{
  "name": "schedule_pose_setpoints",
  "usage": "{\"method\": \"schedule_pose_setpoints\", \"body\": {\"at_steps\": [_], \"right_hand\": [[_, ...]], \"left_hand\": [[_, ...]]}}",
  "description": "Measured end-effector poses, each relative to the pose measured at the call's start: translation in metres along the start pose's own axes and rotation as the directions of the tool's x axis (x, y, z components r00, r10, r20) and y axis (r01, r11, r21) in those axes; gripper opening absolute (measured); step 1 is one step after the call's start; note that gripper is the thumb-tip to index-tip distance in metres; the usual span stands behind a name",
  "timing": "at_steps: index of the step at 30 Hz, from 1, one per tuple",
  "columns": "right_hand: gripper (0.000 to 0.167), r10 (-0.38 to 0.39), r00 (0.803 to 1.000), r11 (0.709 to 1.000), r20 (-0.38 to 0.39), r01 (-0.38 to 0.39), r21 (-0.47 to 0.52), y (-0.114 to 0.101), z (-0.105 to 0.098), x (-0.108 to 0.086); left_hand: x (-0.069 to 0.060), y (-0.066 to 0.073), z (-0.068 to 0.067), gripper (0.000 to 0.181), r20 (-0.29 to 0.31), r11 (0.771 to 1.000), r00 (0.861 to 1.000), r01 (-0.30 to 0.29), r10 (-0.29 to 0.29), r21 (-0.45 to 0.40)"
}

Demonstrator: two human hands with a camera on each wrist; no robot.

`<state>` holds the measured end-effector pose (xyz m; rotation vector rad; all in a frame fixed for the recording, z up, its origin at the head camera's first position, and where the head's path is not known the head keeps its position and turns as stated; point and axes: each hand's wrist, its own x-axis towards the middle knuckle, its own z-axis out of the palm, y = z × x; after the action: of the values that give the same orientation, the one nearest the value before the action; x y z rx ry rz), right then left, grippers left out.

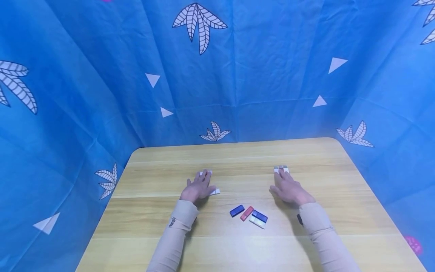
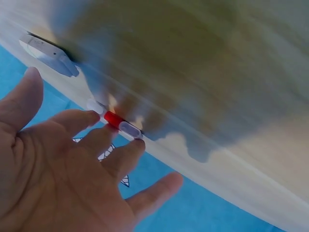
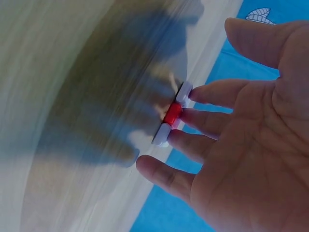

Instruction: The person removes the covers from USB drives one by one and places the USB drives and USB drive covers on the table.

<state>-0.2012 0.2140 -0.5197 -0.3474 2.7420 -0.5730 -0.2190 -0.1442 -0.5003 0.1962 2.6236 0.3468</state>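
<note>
Small flat sticks, which look like USB flash drives, lie on the wooden table. My left hand (image 1: 199,188) is spread palm down, fingertips touching a red stick (image 2: 113,119) with a white one (image 2: 130,129) on one side and another whitish one (image 2: 95,106) on the other. A separate white stick (image 2: 48,54) lies near the left thumb. My right hand (image 1: 288,189) also reaches forward with straight fingers. Its middle fingertips touch a row made of a red stick (image 3: 173,114) between two white sticks (image 3: 184,93). Most of both rows is hidden under the fingers in the head view.
Between the hands, nearer me, lie a blue stick (image 1: 236,210), a red stick (image 1: 247,213), and another blue stick (image 1: 259,216) beside a white one (image 1: 257,223). A blue patterned cloth (image 1: 272,75) hangs around the table's (image 1: 238,158) back and sides.
</note>
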Motion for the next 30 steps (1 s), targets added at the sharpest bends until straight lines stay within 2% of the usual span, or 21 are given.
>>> {"method": "schedule_pose_setpoints", "body": {"at_steps": [4, 9, 15, 21, 27, 30], "right_hand": [[0.071, 0.001, 1.000, 1.000, 0.009, -0.001, 0.005, 0.000, 0.000, -0.002], [0.071, -0.005, 1.000, 1.000, 0.002, 0.005, 0.007, 0.001, -0.001, -0.001], [0.069, -0.005, 0.996, 0.997, -0.088, 0.011, 0.074, -0.002, -0.009, -0.002], [0.066, -0.036, 0.982, 0.994, -0.184, 0.055, 0.099, -0.008, -0.020, -0.007], [0.061, -0.087, 0.978, 0.990, -0.188, 0.107, 0.096, -0.025, -0.027, -0.016], [0.055, -0.126, 0.973, 0.985, -0.193, 0.145, 0.089, -0.035, -0.027, -0.021]], "left_hand": [[0.001, -0.005, 0.002, 0.069, 0.014, 0.999, 1.000, -0.026, 0.025, 0.021], [0.001, -0.008, 0.003, 0.069, -0.003, 0.999, 0.999, -0.042, 0.043, 0.033], [-0.002, -0.008, 0.001, 0.078, -0.006, 0.998, 0.998, -0.066, 0.066, 0.020], [-0.004, -0.009, -0.002, 0.091, -0.016, 1.000, 1.000, -0.017, 0.017, -0.003], [-0.006, -0.009, -0.002, 0.093, 0.014, 1.000, 0.999, 0.029, -0.029, -0.003], [-0.006, -0.009, 0.000, 0.090, -0.011, 1.000, 1.000, 0.025, -0.026, -0.003]]}}
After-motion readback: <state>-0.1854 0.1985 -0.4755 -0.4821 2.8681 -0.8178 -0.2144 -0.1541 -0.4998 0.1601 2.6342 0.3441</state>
